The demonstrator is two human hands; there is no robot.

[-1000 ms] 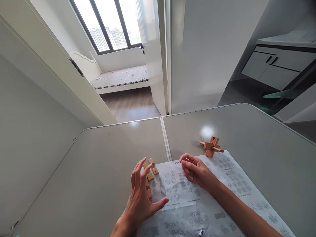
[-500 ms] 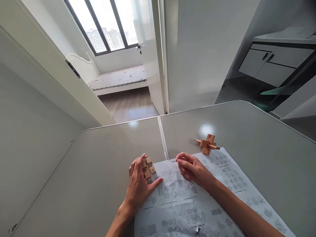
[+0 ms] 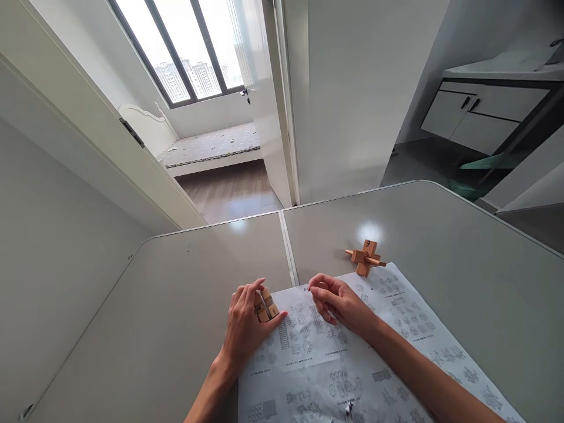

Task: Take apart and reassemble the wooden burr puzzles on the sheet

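My left hand [image 3: 247, 320] is curved round a light wooden block puzzle [image 3: 267, 305], with its fingers over the far side and the thumb along the near side. Dark marks show on some of the puzzle's pieces; the palm hides its left part. My right hand [image 3: 337, 299] rests on the printed paper sheet [image 3: 317, 367], its fingers curled in toward the thumb and no object visible in them. Beyond it, by the sheet's far edge, lies a reddish-brown wooden interlocking puzzle [image 3: 365, 257] of crossed bars, with a dark mark on one bar and a thin stick through it.
The grey table [image 3: 189, 305] has a pale seam [image 3: 287, 247] running away from me. Past its far edge are a half-open white door [image 3: 267, 106], a bed [image 3: 215, 144] under a window, and a white cabinet [image 3: 471, 111] at right.
The pieces of the light wooden puzzle sit differently under my left hand, whose thumb and fingers have drawn in round it. My right hand keeps its curled pose. The view has shifted slightly.
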